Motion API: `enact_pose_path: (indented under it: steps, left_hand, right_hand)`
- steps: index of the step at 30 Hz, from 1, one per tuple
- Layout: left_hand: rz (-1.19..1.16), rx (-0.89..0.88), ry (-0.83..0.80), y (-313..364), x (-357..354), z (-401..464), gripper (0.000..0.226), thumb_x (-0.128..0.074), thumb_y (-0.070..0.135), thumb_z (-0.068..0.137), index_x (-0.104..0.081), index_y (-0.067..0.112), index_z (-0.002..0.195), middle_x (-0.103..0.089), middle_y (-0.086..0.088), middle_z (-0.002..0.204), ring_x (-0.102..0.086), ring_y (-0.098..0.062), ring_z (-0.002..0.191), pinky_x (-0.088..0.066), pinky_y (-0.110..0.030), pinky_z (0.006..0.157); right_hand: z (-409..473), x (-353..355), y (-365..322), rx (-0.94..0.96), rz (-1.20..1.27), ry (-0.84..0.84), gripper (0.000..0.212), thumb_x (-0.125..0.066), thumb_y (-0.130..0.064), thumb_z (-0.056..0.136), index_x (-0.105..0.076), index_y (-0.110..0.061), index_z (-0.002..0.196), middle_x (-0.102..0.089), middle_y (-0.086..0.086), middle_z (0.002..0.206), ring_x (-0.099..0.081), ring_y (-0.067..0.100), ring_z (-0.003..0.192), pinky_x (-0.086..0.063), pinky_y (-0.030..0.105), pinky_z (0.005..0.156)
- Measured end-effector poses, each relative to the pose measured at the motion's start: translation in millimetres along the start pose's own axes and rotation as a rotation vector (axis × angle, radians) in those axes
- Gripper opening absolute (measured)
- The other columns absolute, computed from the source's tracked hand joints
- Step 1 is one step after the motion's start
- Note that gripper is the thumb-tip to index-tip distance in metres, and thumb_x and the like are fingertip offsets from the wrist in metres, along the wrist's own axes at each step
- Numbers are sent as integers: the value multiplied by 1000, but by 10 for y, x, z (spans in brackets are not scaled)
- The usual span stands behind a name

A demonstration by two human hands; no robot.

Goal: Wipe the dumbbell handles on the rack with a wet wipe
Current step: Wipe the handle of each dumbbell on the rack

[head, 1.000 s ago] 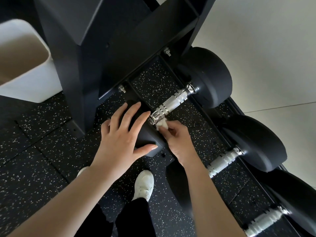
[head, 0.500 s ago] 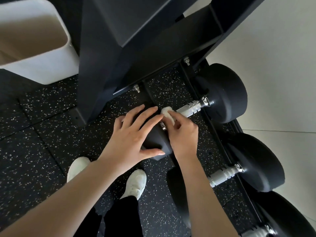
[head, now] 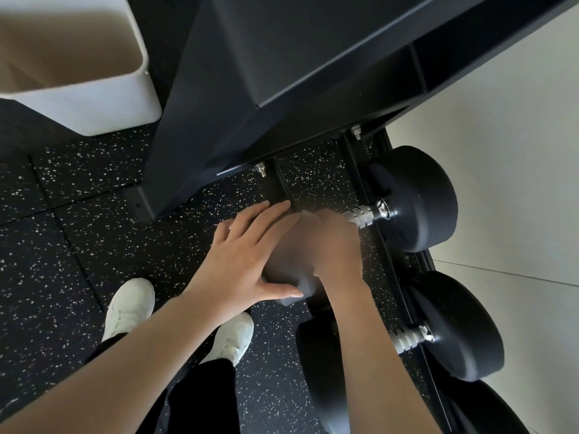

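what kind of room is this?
Most likely a gym or home workout room. A black metal rack holds black round-headed dumbbells with knurled steel handles, and the floor is black rubber tile with white speckles. A white plastic bin stands beside the rack.

Black white-speckled floor (head: 94,233), white bin (head: 103,98)

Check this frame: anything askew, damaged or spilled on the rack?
Nothing stands out. Both visible dumbbells sit in line on the rack. The left hand lies flat on the near weight head; the right hand is motion-blurred at the handle.
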State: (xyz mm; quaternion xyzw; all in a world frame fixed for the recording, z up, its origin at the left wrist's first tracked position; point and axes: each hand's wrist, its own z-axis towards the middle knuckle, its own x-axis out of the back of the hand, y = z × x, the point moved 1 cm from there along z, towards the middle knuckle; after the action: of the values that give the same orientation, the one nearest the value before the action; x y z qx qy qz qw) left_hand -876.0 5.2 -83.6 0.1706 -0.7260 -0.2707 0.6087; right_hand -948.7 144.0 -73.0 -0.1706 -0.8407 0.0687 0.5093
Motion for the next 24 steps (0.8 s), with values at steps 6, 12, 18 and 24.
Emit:
enact_pose_path:
  steps: [6,12,18,24]
  left_hand:
    - [-4,1,-11,-5,-3,0,97,-49,75,60,-35,27,143,-31,8,152,-30,-19,136,-38,-44,96]
    - [0,-9,-20,-12,-7,-3,97,-47,76,63,-34,26,144,-29,8,152,-29,-19,137,-39,-44,97]
    - [7,-9,-37,-24,-22,-1,98,-48,77,63,-32,26,145,-27,9,152,-28,-20,138,-39,-45,98]
    - [15,-16,-42,-24,-6,14,98,-49,77,62,-33,26,144,-28,9,152,-29,-20,137,-39,-45,98]
  right_hand:
    - [55,102,-7,-12,-69,29,32,-46,-39,96,-58,-10,98,-62,11,85,-62,32,83,-49,35,65]
    - [171,339,103,-13,-119,164,23,-49,-23,97,-58,-5,109,-66,13,90,-59,23,71,-44,27,57]
    - [255,468,199,-56,-93,321,26,-47,-27,98,-59,-6,108,-66,18,90,-64,36,83,-41,32,62]
    - [207,362,226,-88,52,440,27,-48,-25,97,-60,-3,106,-67,19,90,-64,35,81,-41,27,60]
